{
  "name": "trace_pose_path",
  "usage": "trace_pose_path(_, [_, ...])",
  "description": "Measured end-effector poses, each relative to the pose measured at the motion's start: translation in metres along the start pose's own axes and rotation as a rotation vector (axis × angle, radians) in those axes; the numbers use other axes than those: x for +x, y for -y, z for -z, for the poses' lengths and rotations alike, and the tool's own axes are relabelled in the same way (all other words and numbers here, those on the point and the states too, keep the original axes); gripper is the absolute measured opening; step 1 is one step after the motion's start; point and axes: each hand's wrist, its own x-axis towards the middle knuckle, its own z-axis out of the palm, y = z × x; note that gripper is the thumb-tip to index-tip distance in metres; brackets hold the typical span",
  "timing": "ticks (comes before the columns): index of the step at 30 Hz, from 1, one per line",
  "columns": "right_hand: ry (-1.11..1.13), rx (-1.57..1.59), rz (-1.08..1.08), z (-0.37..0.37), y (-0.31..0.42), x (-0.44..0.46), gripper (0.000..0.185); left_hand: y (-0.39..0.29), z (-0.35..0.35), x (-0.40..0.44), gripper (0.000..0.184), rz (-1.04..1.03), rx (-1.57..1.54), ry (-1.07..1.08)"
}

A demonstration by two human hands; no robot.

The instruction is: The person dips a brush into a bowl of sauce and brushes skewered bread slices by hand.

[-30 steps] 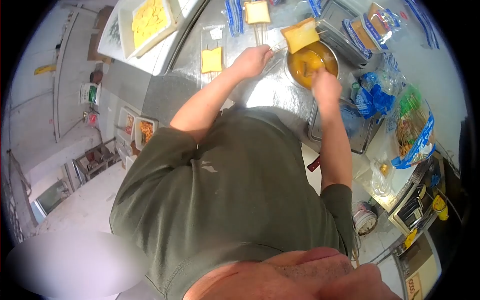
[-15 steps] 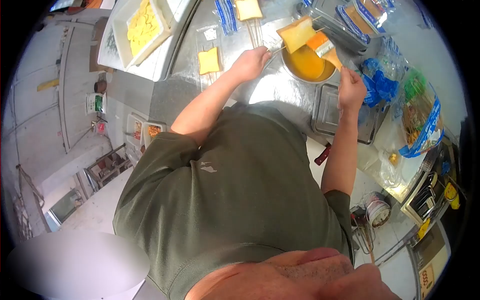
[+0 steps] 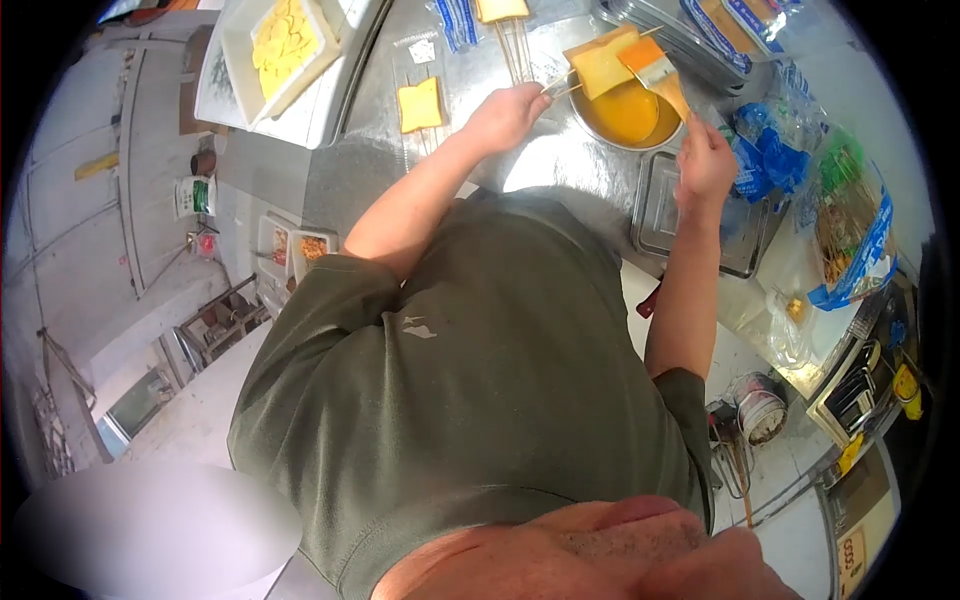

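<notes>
My left hand (image 3: 508, 117) is closed on the skewers that run through a slice of bread (image 3: 602, 62). The slice is held over a metal bowl of orange-yellow liquid (image 3: 628, 112). In my right hand (image 3: 704, 160) is the wooden handle of a brush (image 3: 660, 78), whose orange bristles touch or overlap the slice's right side. Another skewered slice (image 3: 420, 105) lies on a clear wrapper to the left. One more skewered slice (image 3: 502, 9) shows at the top edge.
A white tub of yellow slices (image 3: 285, 50) stands at upper left. Right of the bowl are a metal tray (image 3: 655, 205), blue plastic (image 3: 770, 150) and a bag of skewers (image 3: 850, 235). Packaged bread (image 3: 735, 25) lies at upper right.
My right hand has lifted the brush out of the bowl and brought it up to the slice. My left hand still holds the skewered slice in nearly the same place.
</notes>
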Motion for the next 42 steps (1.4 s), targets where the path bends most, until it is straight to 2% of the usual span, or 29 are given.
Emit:
trace_pose_path(4, [0.033,-0.077,-0.008,-0.002,-0.016,0.008,0.029,0.001,0.002,0.003,0.03,-0.04,-0.023,-0.009])
trace_pose_path(5, [0.023,-0.27,-0.004,0.012,-0.025,0.017,0.031,0.003,0.005,0.006,0.029,-0.027,-0.026,-0.024])
trace_pose_path(8, [-0.021,-0.53,0.166,0.039,-0.043,0.026,0.033,0.012,0.012,0.001,0.029,0.011,0.001,-0.05])
trace_pose_path(9, [-0.002,-0.439,0.148,0.037,-0.039,0.019,0.035,0.013,0.014,0.002,0.028,0.004,0.043,-0.056])
trace_pose_path(13, [0.081,-1.011,0.423,0.022,-0.012,0.007,0.032,0.004,0.018,0.001,0.027,-0.128,0.139,-0.211])
trace_pose_path(15, [0.087,-1.214,0.56,0.004,-0.006,0.0,0.028,0.0,0.022,0.002,0.026,-0.111,0.103,-0.218])
trace_pose_path(19, [0.33,-1.601,0.74,-0.029,-0.026,0.006,0.018,0.006,0.018,0.002,0.03,0.01,-0.041,-0.146])
trace_pose_path(22, [0.411,-1.565,0.654,-0.051,-0.031,0.018,0.025,0.011,0.017,0.0,0.033,0.063,-0.121,-0.08])
trace_pose_path(26, [0.455,-1.319,0.48,-0.056,-0.034,0.033,0.031,0.03,0.01,0.008,0.027,0.102,-0.334,-0.063])
trace_pose_path(29, [0.461,-1.126,0.505,-0.039,-0.028,0.042,0.035,0.035,0.013,0.012,0.026,0.111,-0.282,-0.037])
trace_pose_path(32, [0.251,-0.978,0.527,-0.016,-0.004,0.015,0.035,0.034,0.016,0.013,0.03,0.08,-0.172,-0.053])
trace_pose_path(35, [0.134,-0.651,0.504,0.014,-0.017,0.008,0.025,0.029,0.018,0.015,0.033,0.033,-0.092,-0.042])
trace_pose_path(38, [0.135,-0.646,0.593,0.02,0.0,-0.008,0.02,0.018,0.024,0.022,0.034,-0.017,-0.028,0.015])
trace_pose_path(42, [0.18,-0.611,0.675,0.014,0.016,-0.017,0.022,0.006,0.022,0.032,0.034,-0.067,0.034,0.097])
